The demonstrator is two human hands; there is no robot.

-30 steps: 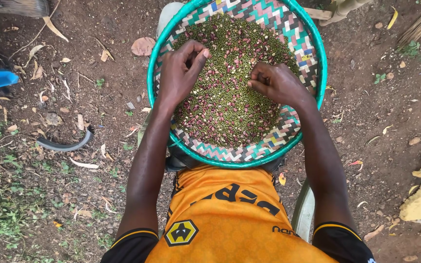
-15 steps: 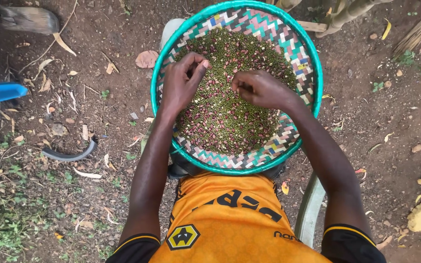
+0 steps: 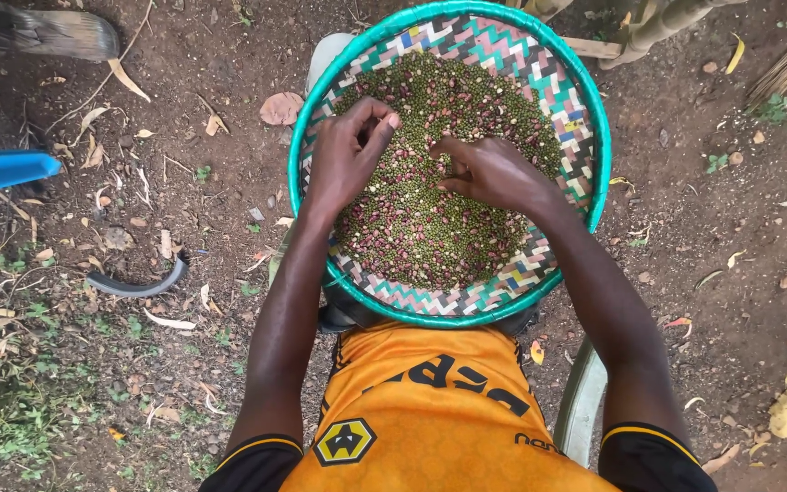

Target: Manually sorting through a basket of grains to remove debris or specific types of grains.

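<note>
Basket on the lap, above bare ground

Beans (image 3: 412,228) lie in the basket (image 3: 585,182); the left hand (image 3: 343,159) and right hand (image 3: 494,173) rest on them, side by side.

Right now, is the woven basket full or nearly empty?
Partly full: green and reddish beans cover the floor of the woven basket, but its patterned wall shows bare up to the teal rim.
</note>
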